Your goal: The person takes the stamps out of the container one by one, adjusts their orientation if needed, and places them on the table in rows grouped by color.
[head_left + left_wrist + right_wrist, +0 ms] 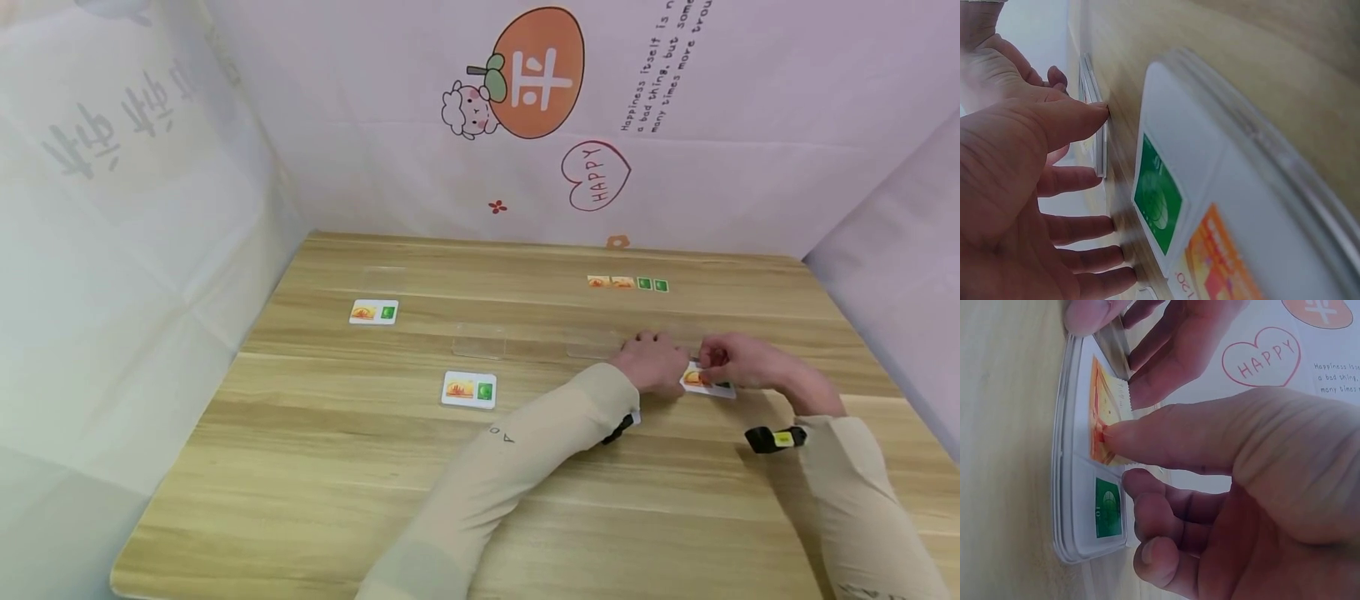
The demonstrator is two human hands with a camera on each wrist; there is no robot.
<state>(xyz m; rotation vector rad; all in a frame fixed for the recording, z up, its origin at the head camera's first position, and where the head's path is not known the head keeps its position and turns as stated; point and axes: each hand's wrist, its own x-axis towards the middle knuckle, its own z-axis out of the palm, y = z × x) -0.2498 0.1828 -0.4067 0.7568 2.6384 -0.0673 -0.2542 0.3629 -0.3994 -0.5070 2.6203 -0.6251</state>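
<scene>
My right hand (738, 362) rests its thumb on the orange stamp (1100, 419) of a white card in a clear case (1072, 512). Its other fingers are loosely bent by the case's far edge, beside the green stamp (1108, 507). At the left end of the same case, my left hand (652, 362) holds it by its edges between thumb and index finger. The remaining fingers of that hand reach toward the tabletop. Another cased card (1197, 144), also with a green and an orange stamp, lies close under the left wrist.
Two more cased stamp cards lie to the left, one at the front (468, 402) and one farther back (373, 312). Clear plastic covers (480, 340) lie behind the cards. Several loose stamps (622, 283) form a row near the wooden table's (360, 467) back edge.
</scene>
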